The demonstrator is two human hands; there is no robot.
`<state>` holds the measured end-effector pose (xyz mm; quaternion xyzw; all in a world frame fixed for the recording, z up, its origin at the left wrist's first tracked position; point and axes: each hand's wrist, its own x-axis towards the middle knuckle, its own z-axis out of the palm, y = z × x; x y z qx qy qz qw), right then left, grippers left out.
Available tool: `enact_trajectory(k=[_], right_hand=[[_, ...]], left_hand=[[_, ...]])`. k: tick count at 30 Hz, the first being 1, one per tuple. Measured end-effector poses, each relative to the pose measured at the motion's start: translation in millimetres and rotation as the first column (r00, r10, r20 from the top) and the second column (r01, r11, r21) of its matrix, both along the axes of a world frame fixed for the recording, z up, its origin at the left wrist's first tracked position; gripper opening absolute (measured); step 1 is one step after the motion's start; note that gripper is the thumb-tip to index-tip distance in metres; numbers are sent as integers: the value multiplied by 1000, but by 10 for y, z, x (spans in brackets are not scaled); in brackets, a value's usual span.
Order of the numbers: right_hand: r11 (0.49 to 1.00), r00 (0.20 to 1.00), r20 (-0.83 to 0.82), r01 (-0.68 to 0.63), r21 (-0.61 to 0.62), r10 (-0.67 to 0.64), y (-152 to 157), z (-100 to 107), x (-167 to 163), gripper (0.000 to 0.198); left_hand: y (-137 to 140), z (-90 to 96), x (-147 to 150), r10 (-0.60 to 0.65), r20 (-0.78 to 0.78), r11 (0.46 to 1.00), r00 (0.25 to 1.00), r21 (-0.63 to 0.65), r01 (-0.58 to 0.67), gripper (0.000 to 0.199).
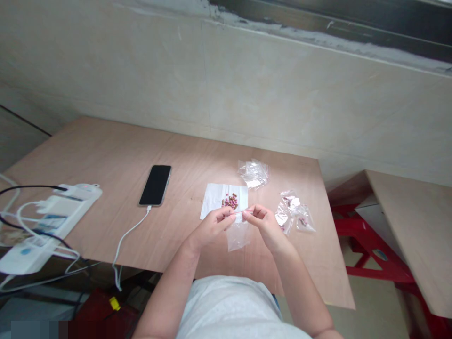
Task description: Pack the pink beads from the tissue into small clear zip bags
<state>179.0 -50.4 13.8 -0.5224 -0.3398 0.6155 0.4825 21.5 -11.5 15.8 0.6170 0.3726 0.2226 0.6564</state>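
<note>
Between my two hands hangs a small clear plastic bag (238, 238), its top edge pinched at both ends. My left hand (218, 220) closes on the left end, and my right hand (259, 217) grips the right end. Just beyond the fingers lies a white sheet (211, 197) with a heap of pink and brown-gold capsules and pills (230, 201) on it. To the right are several clear bags (303, 220) with a few pink pieces inside. A stack of flat clear bags (254, 173) rests farther back.
A black phone (156, 185) lies on the wooden table (183, 160), with a white charging cable (123, 234) running over the front edge. At the left sits a white power strip (52, 226) with several cords. A red stool (367, 240) stands between this table and another (420, 226).
</note>
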Motion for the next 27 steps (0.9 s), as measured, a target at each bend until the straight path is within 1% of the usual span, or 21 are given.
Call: enact_trajectory(k=[3, 8, 10, 13, 18, 21, 24, 27], right_hand=[[999, 999, -23, -22, 27, 23, 3, -1, -29, 26], [998, 997, -34, -65, -1, 65, 0, -24, -40, 25], [997, 997, -23, -71, -30, 70, -10, -47, -4, 23], [998, 999, 14, -28, -62, 29, -20, -90, 56, 23], [997, 999, 28, 37, -65, -35, 2, -182, 69, 24], [995, 996, 7, 84, -56, -84, 18, -225, 55, 24], [995, 996, 20, 85, -55, -84, 32, -225, 73, 24], [997, 997, 19, 73, -35, -72, 44, -206, 101, 21]], left_hand=[[-24, -23, 27, -30, 8, 998, 1000, -52, 30, 27], [-23, -22, 32, -12, -37, 1000, 999, 20, 13, 27], [-15, -5, 4, -4, -41, 1000, 999, 9, 4, 27], [-3, -2, -55, 2, -23, 1000, 1000, -27, -2, 26], [36, -39, -141, 31, -55, 999, 998, 25, -30, 28], [60, -44, -168, 39, -63, 999, 997, 16, -38, 29], [72, -49, -189, 31, -67, 999, 997, -12, -32, 30], [79, -76, -210, 55, -66, 998, 996, -21, -56, 29]])
